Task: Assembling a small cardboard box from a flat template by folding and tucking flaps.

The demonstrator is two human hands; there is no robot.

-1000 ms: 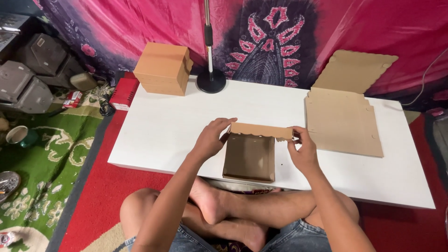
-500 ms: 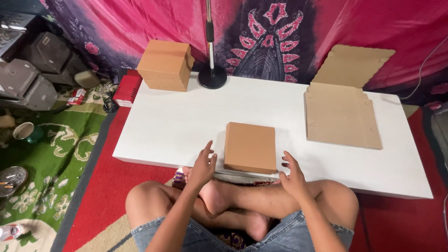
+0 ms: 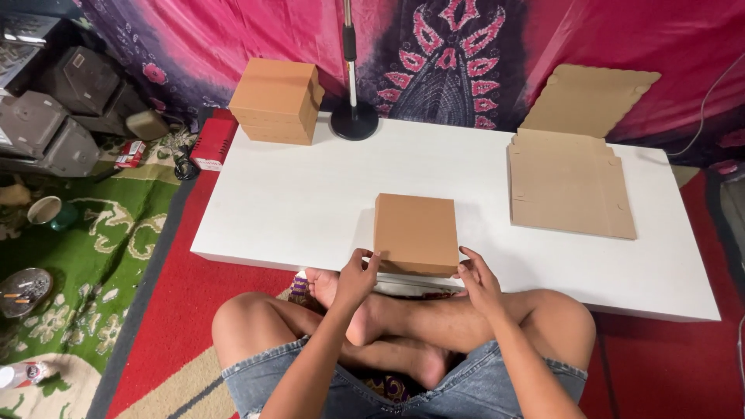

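Between both hands: closed cardboard box (image 3: pixel 417 233), just beyond fingertips. Left hand (image 3: pixel 355 278), right hand (image 3: pixel 477 281) equally near; fingers loosely spread, touching near corners.

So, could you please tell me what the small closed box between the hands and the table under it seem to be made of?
The small closed box looks like plain brown cardboard: matte, even tan faces with crisp folded edges, and no printing in view. The table has a smooth white top with a faint sheen and a thin straight edge, probably laminated or painted board, though the look alone cannot settle that.
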